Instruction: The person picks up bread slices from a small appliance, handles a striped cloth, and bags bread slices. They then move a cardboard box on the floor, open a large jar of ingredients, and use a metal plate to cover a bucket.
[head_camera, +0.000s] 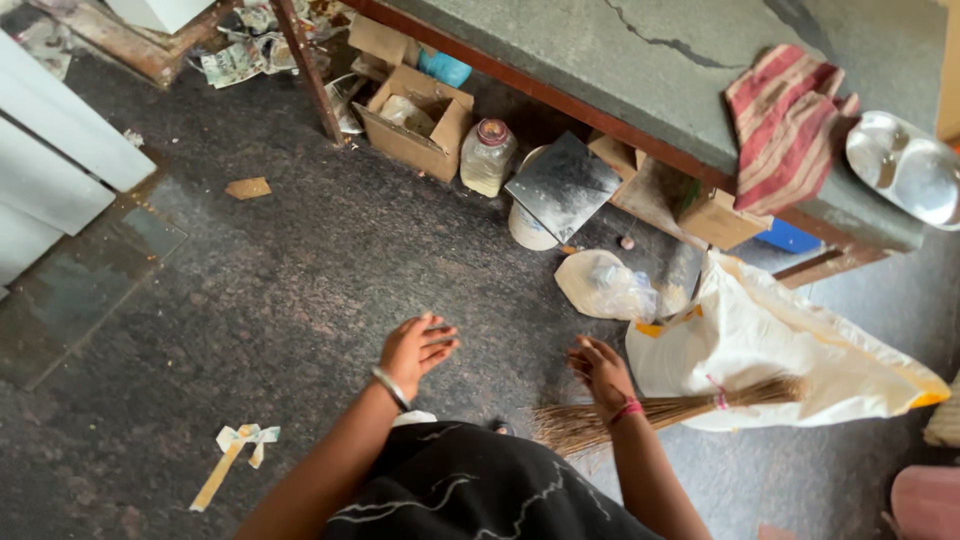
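Paper scrap (235, 450): we are seeing it lying on the floor (300, 290) at the left, well apart from both hands.
Left hand (415, 348): we are holding it out over the floor, fingers spread and loose, gripping nothing; a bangle is sitting at the wrist.
Jar (487, 157): it is standing upright under the counter (660, 70), beside an open box (415, 120), likely tucked there out of the way.
Right hand (603, 372): we are holding it open with fingers half curled, clasping nothing; it is hovering just above the broom.
Broom (660, 412): it is lying on the floor, bristles fanning toward our body, handle end resting across the white sack (790, 350); whether the wrist is touching it, we cannot tell.
Cloth (785, 125): striped, it is draping over the counter's front edge, near a steel dish (905, 165) at the right corner.
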